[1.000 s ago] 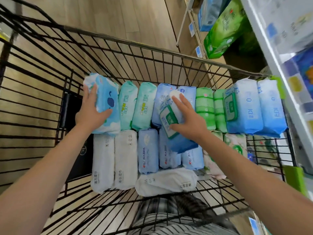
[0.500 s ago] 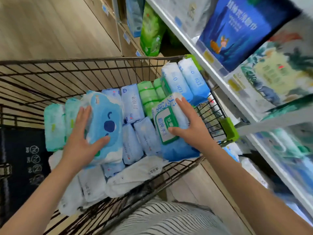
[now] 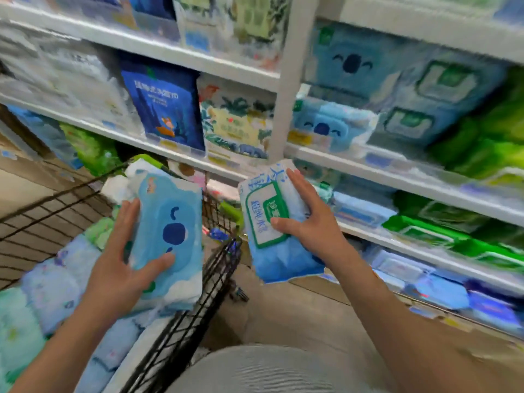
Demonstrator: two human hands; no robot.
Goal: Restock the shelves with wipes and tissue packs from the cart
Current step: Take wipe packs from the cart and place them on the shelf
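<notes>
My left hand (image 3: 119, 268) grips a light blue wipes pack with a koala face (image 3: 170, 236), held above the right side of the black wire cart (image 3: 198, 296). My right hand (image 3: 309, 222) grips a blue and white wipes pack with a green-framed lid (image 3: 269, 222), lifted clear of the cart over the floor, in front of the white shelves (image 3: 368, 177). Several more blue, green and white packs (image 3: 56, 285) lie in the cart at the lower left. Matching koala packs (image 3: 326, 126) sit on a shelf to the upper right.
A white upright post (image 3: 286, 89) divides the shelving. Dark blue and jungle-print tissue packs (image 3: 167, 106) stand left of it; green and blue packs (image 3: 453, 236) fill the lower right shelves. Wooden floor (image 3: 283, 313) lies between the cart and the shelf base.
Both hands have lifted their packs out of the cart. The view has swung up and right from the cart to face the shelves, and the picture is blurred by the motion.
</notes>
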